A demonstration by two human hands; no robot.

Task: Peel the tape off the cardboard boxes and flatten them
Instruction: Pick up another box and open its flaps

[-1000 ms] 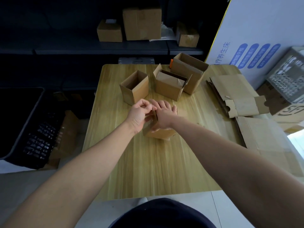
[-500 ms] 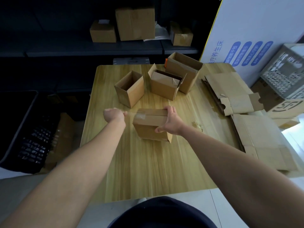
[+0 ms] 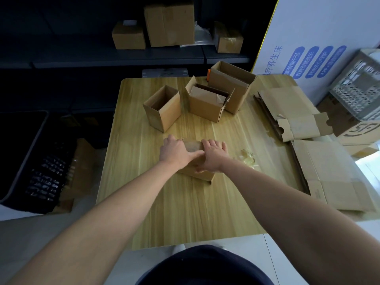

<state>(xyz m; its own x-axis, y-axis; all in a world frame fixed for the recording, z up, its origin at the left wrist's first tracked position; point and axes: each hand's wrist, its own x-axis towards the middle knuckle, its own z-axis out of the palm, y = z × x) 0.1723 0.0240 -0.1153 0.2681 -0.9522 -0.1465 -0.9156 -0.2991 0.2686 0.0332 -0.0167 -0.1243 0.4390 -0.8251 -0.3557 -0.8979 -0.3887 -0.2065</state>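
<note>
Box (image 3: 192,146) on table (image 3: 185,212) — left hand (image 3: 176,153) and right hand (image 3: 213,158) each hold it in a curled grip.

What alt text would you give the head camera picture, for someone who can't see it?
Seen from above, a person's left hand and right hand hold a small cardboard box on a wooden table. Three open boxes stand behind it, crumpled tape lies to its right, and flattened cardboard lies farther right.

Left hand (image 3: 174,151), right hand (image 3: 213,156) hold box (image 3: 193,146) (on table (image 3: 185,212)).
</note>
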